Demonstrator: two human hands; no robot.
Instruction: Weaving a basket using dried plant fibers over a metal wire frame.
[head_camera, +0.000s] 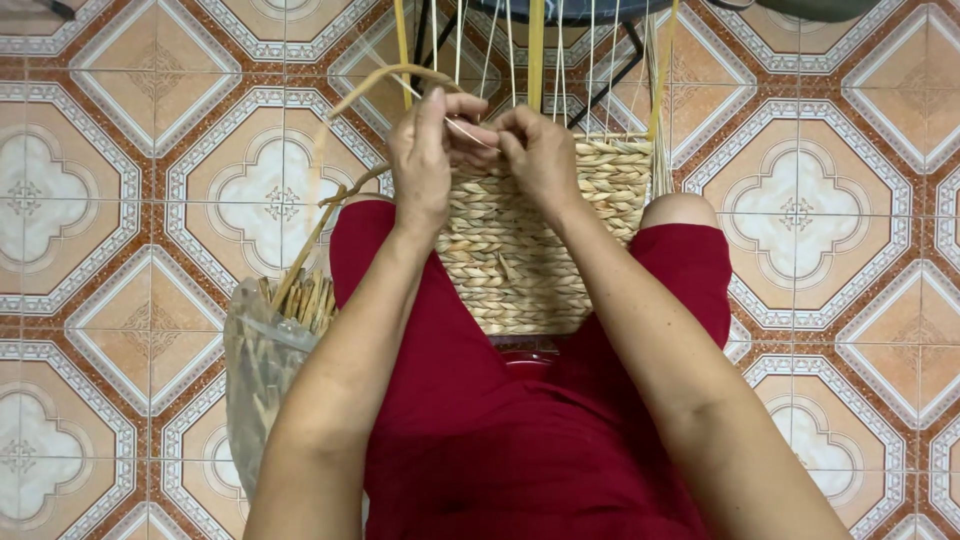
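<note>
Head view: both hands (485, 150) pinch a strand (400, 75) at the woven basket's (520, 260) top edge.

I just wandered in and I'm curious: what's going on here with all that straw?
A seated person is weaving a basket of pale twisted fibre that rests between the knees. Both hands work at its top edge: the left hand and right hand pinch a fibre strand among the upright stakes. The lower part is already woven. A clear bag of more fibre stands on the tiled floor at the person's left.
</note>
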